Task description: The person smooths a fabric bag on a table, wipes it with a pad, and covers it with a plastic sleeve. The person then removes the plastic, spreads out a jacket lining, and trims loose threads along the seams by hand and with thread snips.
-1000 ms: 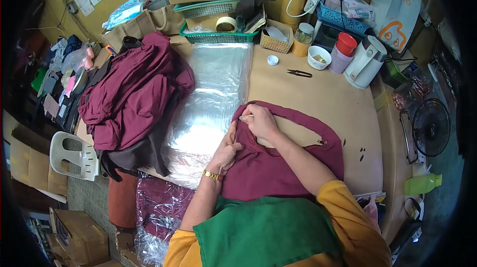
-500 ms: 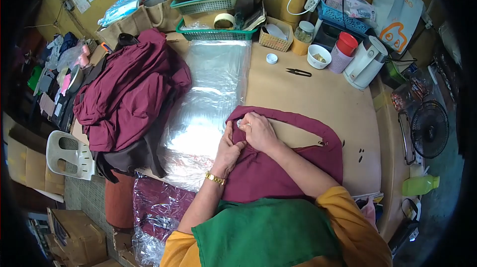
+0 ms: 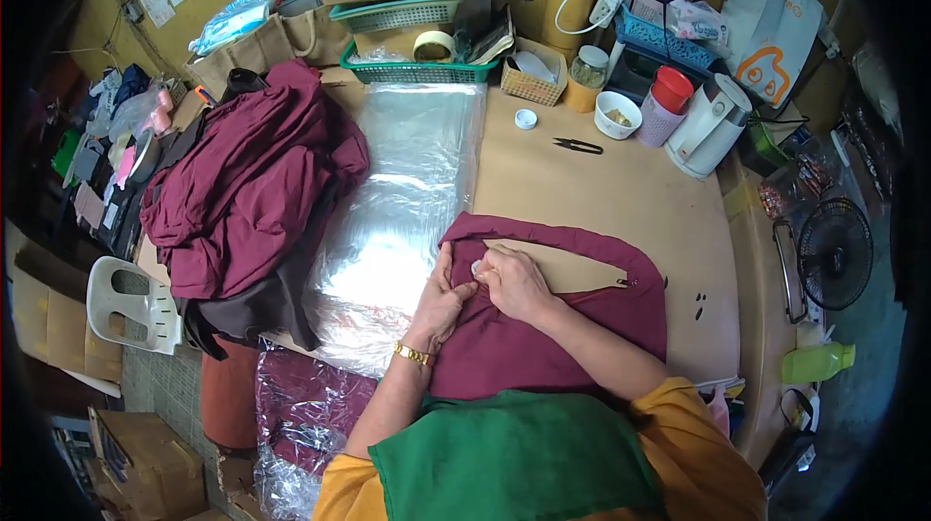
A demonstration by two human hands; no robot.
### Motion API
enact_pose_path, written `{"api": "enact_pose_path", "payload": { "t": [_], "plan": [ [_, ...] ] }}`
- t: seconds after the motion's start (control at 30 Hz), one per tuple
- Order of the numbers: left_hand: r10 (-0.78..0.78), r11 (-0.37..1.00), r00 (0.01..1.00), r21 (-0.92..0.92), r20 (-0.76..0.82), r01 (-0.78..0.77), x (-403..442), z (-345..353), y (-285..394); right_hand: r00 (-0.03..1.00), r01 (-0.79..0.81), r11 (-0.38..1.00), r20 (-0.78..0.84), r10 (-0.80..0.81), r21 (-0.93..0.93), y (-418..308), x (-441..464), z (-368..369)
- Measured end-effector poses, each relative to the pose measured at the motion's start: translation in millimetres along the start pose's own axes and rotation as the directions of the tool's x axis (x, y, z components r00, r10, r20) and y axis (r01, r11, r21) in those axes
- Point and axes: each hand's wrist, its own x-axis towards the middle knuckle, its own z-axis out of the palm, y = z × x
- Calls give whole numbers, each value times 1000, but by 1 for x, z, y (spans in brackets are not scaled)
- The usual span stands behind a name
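A maroon garment (image 3: pixel 524 351) lies on the table in front of me, its opening spread and a zipper pull (image 3: pixel 626 282) at the right end. My left hand (image 3: pixel 441 306) holds the cloth at the left of the opening, fingers on its edge and thumb on top. Closed in a pinch, my right hand (image 3: pixel 517 283) presses a small white piece (image 3: pixel 477 268) onto the cloth beside the left thumb. Whether that piece is a wad or something firm cannot be made out. The right fingertips are partly hidden.
Clear plastic sheets (image 3: pixel 412 172) lie left of the garment, beside a heap of maroon clothes (image 3: pixel 257 182). Black thread snips (image 3: pixel 578 146), a white cap (image 3: pixel 526 120), a bowl (image 3: pixel 618 114) and an electric kettle (image 3: pixel 709 128) stand or lie toward the back. A fan (image 3: pixel 834 252) is at right.
My right hand and the white piece have moved slightly down and to the right over the cloth. My left hand keeps its hold. The whole view has shifted a little.
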Motion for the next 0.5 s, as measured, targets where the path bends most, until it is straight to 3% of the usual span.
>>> {"api": "enact_pose_path", "payload": {
  "t": [0.13,0.33,0.4,0.43,0.5],
  "plan": [
    [-14,999,995,-49,102,19,6,-12,-8,998,28,999,-60,-31,-45,5,29,10],
    [-34,997,996,-67,83,39,-4,-7,1,999,44,991,-25,-47,-128,-4,16,5],
    [-66,992,993,-98,97,76,-7,-8,1,990,67,980,135,-42,-188,-2,3,-9],
    [-84,984,992,-152,94,97,-7,-7,3,978,-43,985,195,76,-168,-5,-6,-18],
    [-101,971,990,-204,102,120,-6,-4,6,985,-33,991,161,54,-133,-6,-13,-28]
  ]
}}
